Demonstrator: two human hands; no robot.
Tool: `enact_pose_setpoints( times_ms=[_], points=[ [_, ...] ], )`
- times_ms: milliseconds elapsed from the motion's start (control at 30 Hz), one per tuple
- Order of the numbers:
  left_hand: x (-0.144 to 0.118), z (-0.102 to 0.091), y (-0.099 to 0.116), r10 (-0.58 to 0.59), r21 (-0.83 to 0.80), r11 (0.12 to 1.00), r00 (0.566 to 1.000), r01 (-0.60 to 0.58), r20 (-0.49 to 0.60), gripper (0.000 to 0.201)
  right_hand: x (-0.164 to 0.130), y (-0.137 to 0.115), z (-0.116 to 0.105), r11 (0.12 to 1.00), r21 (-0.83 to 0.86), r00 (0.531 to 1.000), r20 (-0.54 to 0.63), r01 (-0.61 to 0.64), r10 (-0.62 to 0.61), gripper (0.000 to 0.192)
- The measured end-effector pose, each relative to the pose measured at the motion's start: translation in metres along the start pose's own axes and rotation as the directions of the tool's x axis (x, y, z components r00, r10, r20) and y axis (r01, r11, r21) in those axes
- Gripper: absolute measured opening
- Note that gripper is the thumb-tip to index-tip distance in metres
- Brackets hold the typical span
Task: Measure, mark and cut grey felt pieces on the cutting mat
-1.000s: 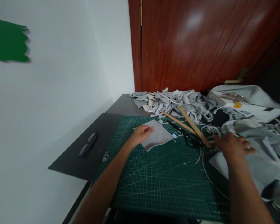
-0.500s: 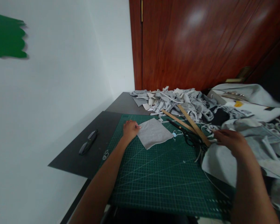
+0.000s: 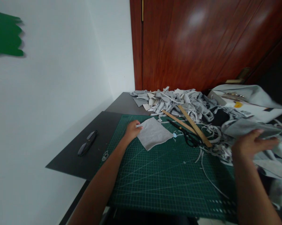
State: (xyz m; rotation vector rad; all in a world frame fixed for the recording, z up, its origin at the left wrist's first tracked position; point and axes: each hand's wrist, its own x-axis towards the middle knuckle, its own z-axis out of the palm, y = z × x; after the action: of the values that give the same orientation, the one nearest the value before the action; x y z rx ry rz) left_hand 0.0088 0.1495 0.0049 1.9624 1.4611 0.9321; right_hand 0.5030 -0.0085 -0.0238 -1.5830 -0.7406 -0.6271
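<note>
glasses [image 3: 86, 143] are lying folded on the dark board [image 3: 84, 156] at the far left, well apart from the work. just beside the board's right edge, a small bit of clear scrap [image 3: 105, 155] is sitting at the border of the green cutting mat [image 3: 159, 178]. the left hand [image 3: 131, 130] is resting on the mat near its upper left corner, fingers curled and pinching the left corner of the grey fabric square [image 3: 153, 133], which is lying flat on the mat with one point aimed toward the person. right of the square, black scissors [image 3: 189, 137] are lying on the mat, and two wooden sticks [image 3: 193, 126] are slanting across just behind them, their upper ends touching the pile of grey fabric scraps [image 3: 176, 101] heaped against the wooden door [image 3: 202, 43]. thin offcut strips [image 3: 206, 175] are trailing over the mat's right side. the right hand [image 3: 251, 143] is hovering at the right edge of the mat, fingers stretched out and loosely spread, lying against a large grey cloth [image 3: 251, 128] that is bunching up there; whether it is actually gripping the cloth i cannot tell. behind it, a white box [image 3: 248, 109] is sitting partly under more grey cloth.
</note>
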Motion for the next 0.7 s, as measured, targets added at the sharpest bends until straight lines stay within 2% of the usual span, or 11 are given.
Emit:
enact_pose_setpoints(
  times_ms=[67, 100, 167, 233, 267, 333, 367, 433, 533, 600, 700],
  points=[
    [0.002, -0.001, 0.004, 0.023, -0.143, 0.990, 0.999, -0.018, 0.032, 0.012, -0.010, -0.014, -0.001, 0.994, -0.090, 0.994, -0.097, -0.066, 0.057, 0.086],
    [0.002, -0.002, 0.006, 0.037, -0.217, 0.976, 0.998, -0.025, 0.050, 0.014, -0.016, -0.027, -0.001, 0.991, -0.132, 0.995, -0.095, -0.014, 0.001, 0.091],
    [-0.001, -0.004, 0.010, 0.062, -0.360, 0.933, 0.994, -0.026, 0.089, 0.023, -0.029, -0.062, 0.002, 0.980, -0.100, 0.985, -0.008, 0.172, -0.173, 0.088],
    [-0.004, -0.006, 0.013, 0.082, -0.484, 0.875, 0.988, -0.007, 0.133, 0.036, -0.049, -0.101, 0.008, 0.956, 0.098, 0.932, 0.216, 0.275, -0.290, 0.060],
    [-0.006, -0.007, 0.015, 0.088, -0.536, 0.844, 0.984, 0.008, 0.154, 0.042, -0.062, -0.119, 0.012, 0.940, 0.222, 0.876, 0.357, 0.258, -0.325, 0.047],
    [-0.008, -0.009, 0.017, 0.092, -0.617, 0.786, 0.978, 0.042, 0.185, 0.050, -0.092, -0.151, 0.018, 0.901, 0.402, 0.695, 0.602, 0.163, -0.394, 0.040],
    [-0.009, -0.010, 0.018, 0.089, -0.647, 0.760, 0.977, 0.059, 0.194, 0.053, -0.108, -0.164, 0.019, 0.884, 0.442, 0.608, 0.663, 0.151, -0.436, 0.041],
    [-0.010, -0.012, 0.019, 0.076, -0.688, 0.720, 0.977, 0.083, 0.198, 0.057, -0.134, -0.184, 0.016, 0.842, 0.487, 0.362, 0.761, 0.230, -0.539, 0.046],
    [-0.010, -0.014, 0.018, 0.038, -0.720, 0.688, 0.985, 0.096, 0.168, 0.061, -0.154, -0.200, 0.006, 0.802, 0.494, 0.110, 0.825, 0.337, -0.554, 0.057],
    [-0.007, -0.014, 0.015, 0.004, -0.727, 0.680, 0.991, 0.097, 0.137, 0.061, -0.153, -0.206, -0.002, 0.790, 0.501, 0.019, 0.840, 0.353, -0.542, 0.063],
    [-0.002, -0.013, 0.008, -0.048, -0.714, 0.694, 0.995, 0.097, 0.088, 0.057, -0.144, -0.212, -0.010, 0.778, 0.538, -0.042, 0.830, 0.323, -0.556, 0.061]
  ],
)
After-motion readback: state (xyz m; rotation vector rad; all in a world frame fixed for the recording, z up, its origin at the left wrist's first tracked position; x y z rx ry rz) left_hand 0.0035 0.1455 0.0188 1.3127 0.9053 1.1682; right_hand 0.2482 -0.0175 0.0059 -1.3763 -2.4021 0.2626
